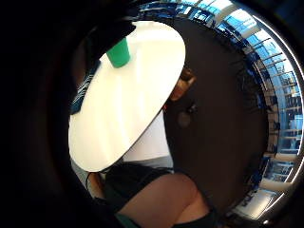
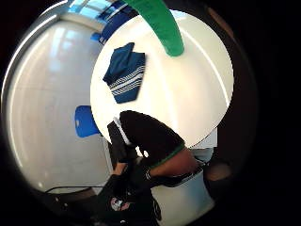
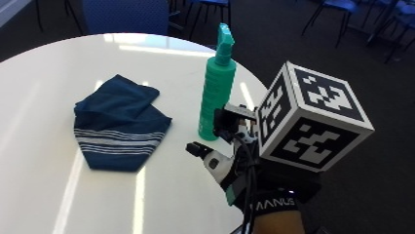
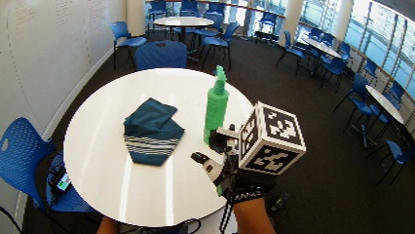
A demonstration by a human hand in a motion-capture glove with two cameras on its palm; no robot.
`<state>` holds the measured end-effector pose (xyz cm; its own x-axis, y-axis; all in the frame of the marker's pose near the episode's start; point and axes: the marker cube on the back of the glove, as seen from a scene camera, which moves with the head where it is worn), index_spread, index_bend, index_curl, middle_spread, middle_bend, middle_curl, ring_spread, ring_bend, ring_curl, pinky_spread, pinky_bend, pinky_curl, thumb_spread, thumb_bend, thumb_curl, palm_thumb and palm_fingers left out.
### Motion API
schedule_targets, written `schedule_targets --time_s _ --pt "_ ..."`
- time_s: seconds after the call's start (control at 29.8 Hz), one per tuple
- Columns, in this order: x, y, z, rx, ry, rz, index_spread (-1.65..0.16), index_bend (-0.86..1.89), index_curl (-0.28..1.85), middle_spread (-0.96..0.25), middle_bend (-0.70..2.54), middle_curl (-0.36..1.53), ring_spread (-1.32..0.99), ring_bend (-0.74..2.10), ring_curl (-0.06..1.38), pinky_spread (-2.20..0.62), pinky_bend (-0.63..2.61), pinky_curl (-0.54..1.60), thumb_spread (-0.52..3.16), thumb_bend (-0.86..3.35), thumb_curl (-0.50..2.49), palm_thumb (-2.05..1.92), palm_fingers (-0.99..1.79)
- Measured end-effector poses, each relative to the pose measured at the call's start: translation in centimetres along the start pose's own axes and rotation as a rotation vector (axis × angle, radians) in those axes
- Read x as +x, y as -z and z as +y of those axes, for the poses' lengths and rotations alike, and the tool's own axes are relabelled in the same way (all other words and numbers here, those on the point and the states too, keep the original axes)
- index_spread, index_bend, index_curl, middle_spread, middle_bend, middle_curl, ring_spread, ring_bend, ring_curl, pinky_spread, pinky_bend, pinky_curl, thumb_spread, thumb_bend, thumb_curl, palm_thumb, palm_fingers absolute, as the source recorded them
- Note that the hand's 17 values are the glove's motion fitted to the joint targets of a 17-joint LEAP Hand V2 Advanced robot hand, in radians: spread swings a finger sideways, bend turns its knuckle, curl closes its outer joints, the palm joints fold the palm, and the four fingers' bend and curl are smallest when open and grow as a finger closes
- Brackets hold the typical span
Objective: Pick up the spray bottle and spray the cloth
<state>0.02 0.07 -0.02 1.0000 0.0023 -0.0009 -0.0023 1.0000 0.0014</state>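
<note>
A tall green spray bottle (image 3: 216, 95) is seen standing upright on a round white table (image 3: 39, 97), near the table's edge; its body is a ribbed plastic cylinder, topped by a narrower neck and an angular trigger head of the same green. Beside it, apart from its base, a dark blue cloth (image 3: 120, 122) lies loosely folded and rumpled on the glossy tabletop, with a band of thin white stripes woven across one end (the soft folds contrast with the hard, reflective surface under them). The gloved right hand (image 3: 236, 161) is held above the table just beside the lower part of the bottle, with no contact between them shown; whether its fingers are straight or curled cannot be told, since most of the hand is covered from the outside view. In the thumb-side palm view the bottle (image 2: 160, 23) is shown as a smooth green column rising from the white table (image 2: 197, 94), with the striped cloth (image 2: 126, 73) lying flat nearby. A blue plastic chair (image 4: 23, 151) is seen standing next to the table.
</note>
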Motion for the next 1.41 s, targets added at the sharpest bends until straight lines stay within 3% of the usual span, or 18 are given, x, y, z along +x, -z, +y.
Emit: schedule_targets --time_s 0.47,1.41 --pt "0.1 0.4 0.0 0.004 0.007 0.001 -0.33 0.16 0.17 0.02 0.22 0.17 0.05 0.32 0.16 0.19 0.34 0.20 0.93 0.06 0.13 0.24 0.33" --pt "1.9 2.1 -1.5 0.091 -0.042 -0.007 -0.35 0.14 0.24 0.02 0.20 0.27 0.06 0.35 0.23 0.21 0.30 0.29 1.09 -0.02 0.22 0.27 0.31"
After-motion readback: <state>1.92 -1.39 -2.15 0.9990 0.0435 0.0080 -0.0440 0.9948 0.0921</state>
